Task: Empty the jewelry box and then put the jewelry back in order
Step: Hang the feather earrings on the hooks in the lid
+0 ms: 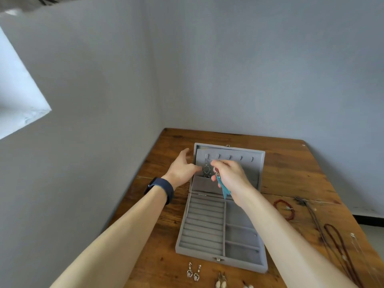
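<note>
The grey velvet jewelry box [245, 263] lies open on the wooden table, its lid [255, 163] tilted back with a row of hooks. A dark metal earring [206, 170] hangs from a hook at the lid's left. My left hand [181, 168] rests with straight fingers against the lid's left edge. In front of the lid, my right hand [229, 174] pinches a turquoise feather earring [224, 189] that dangles below the fingers. The box's ring rolls and side compartments hold nothing.
On the table [291, 167] in front of the box lie a pair of silver earrings [193, 272] and more earrings [221, 282]. To the right lie a red bead bracelet [284, 209] and brown cord necklaces [332, 240]. Walls close in behind and on the left.
</note>
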Motion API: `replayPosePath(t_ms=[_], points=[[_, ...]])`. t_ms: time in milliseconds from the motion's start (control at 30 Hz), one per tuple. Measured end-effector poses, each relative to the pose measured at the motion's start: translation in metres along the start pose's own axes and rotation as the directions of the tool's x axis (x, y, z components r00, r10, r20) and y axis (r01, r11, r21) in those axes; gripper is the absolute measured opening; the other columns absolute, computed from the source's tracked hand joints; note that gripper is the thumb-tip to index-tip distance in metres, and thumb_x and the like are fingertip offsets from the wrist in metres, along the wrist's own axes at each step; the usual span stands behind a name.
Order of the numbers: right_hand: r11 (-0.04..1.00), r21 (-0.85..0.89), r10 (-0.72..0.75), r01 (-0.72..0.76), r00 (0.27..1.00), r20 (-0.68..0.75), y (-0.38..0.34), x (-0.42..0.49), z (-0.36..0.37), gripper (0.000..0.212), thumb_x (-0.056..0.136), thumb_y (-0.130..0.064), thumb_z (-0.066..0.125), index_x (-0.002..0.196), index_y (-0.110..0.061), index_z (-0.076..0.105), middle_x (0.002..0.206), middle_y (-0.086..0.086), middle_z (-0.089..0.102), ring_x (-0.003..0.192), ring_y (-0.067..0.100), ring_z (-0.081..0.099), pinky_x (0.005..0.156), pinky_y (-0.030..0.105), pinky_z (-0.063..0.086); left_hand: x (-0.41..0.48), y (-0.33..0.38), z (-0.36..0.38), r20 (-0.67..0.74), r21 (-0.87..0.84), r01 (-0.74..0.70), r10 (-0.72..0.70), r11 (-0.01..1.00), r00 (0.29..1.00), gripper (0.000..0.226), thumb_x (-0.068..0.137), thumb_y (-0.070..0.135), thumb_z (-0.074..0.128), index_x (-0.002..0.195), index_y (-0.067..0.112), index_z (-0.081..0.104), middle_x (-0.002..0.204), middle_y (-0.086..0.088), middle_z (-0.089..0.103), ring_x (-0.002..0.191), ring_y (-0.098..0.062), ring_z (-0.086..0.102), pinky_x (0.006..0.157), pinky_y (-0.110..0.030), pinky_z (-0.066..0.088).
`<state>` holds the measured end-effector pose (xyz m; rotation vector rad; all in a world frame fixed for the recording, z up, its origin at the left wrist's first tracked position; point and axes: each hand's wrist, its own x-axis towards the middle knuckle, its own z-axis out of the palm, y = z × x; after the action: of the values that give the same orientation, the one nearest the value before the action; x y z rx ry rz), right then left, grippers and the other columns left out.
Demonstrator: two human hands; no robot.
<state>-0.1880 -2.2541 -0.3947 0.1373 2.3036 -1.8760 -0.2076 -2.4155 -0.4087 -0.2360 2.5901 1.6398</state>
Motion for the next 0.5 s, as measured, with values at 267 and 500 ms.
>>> replayPosePath(t_ms=[267, 500], points=[[0.991, 0.076, 0.118, -0.113, 0.991, -0.067, -0.013, 0.014, 0.017, 0.022, 0.096, -0.034, 0.061, 0.097, -0.012, 0.066, 0.069, 0.003, 0.061, 0.06, 0.012, 0.056, 0.049, 0.023, 0.042, -0.003, -0.014, -0.01, -0.018, 0.197, -0.238, 0.246, 0.951, 0.969, 0.062, 0.087, 0.024, 0.076, 0.142, 0.019, 0.047, 0.119, 0.01, 0.058, 0.093, 0.003, 0.056, 0.065, 0.002, 0.042], [0.979, 0.062, 0.2, -0.194, 0.973, -0.118, -0.018, 0.011, 0.023, 0.023, 0.096, -0.031, 0.062, 0.1, -0.008, 0.064, 0.069, 0.006, 0.058, 0.055, 0.014, 0.051, 0.046, 0.023, 0.04, -0.012, -0.019, -0.01, -0.082, 0.124, -0.272, 0.283, 0.954, 0.955, 0.055, 0.086, 0.022, 0.078, 0.134, 0.023, 0.052, 0.104, 0.019, 0.057, 0.086, 0.009, 0.055, 0.065, 0.002, 0.043]])
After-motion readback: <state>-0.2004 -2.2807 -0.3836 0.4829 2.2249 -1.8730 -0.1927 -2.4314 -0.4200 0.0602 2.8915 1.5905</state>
